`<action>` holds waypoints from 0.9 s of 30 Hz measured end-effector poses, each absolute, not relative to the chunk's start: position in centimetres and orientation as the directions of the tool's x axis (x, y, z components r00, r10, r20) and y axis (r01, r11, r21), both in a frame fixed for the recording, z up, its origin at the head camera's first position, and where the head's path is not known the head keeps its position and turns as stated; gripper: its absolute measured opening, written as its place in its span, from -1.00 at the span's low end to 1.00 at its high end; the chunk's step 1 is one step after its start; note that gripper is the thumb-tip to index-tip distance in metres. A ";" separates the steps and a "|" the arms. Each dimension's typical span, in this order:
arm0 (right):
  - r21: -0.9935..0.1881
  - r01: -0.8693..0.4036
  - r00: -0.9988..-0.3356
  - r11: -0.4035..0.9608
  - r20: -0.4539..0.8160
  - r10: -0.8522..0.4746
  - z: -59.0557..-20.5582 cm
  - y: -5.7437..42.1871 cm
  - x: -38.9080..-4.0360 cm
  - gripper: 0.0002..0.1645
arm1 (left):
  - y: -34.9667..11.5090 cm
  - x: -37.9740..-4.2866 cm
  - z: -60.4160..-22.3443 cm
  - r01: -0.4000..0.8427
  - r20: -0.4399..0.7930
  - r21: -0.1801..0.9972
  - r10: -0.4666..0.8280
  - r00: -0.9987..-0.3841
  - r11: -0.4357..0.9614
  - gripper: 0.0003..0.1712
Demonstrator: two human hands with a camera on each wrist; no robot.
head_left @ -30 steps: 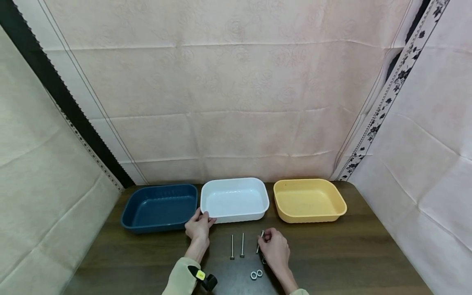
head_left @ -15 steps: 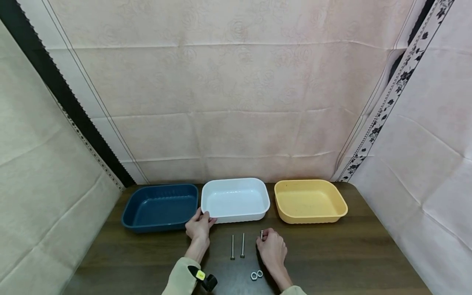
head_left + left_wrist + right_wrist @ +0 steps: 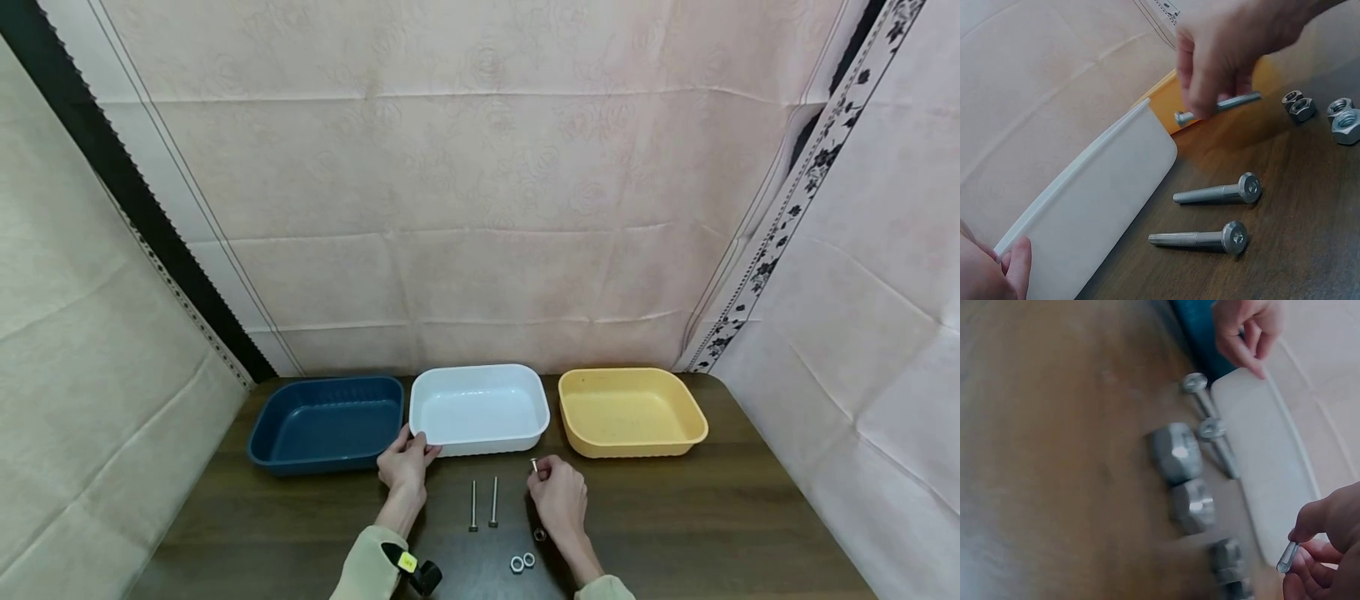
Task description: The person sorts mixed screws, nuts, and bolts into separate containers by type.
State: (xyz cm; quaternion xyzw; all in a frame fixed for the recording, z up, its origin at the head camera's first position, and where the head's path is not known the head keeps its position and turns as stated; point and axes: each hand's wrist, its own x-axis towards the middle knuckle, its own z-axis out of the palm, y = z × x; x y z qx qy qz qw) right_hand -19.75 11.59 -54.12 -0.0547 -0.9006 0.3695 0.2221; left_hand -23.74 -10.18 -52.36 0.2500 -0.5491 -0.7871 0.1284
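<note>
My left hand (image 3: 405, 462) pinches the front left corner of the white tray (image 3: 480, 450), thumb on the outer wall in the left wrist view. My right hand (image 3: 558, 496) holds a silver bolt (image 3: 1238, 102) between thumb and fingers, above the table and in front of the gap between the white and yellow trays. In the right wrist view, one end of that bolt (image 3: 1286, 559) sticks out of the fingers. Two more bolts lie side by side on the table, a left bolt (image 3: 473, 507) and a right bolt (image 3: 493, 502), heads towards me.
Two silver nuts (image 3: 517, 564) lie close together near me. Darker nuts (image 3: 1297, 105) lie by the right wrist, partly hidden in the head view. A blue tray (image 3: 326, 425) stands at the left, a yellow tray (image 3: 633, 450) at the right. Cloth hangs behind the wooden table (image 3: 720, 517).
My right hand has lifted the bolt, turned it and moved slightly forward. A dark nut shows again beside the right wrist. My left hand stays on the white tray.
</note>
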 end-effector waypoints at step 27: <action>-0.624 -0.353 -0.856 0.697 0.516 0.029 -47.5 10.3 -26.1 -0.95 | -10.3 -23.4 -52.5 -0.068 -0.267 0.908 -0.445 -0.855 -0.414 -0.47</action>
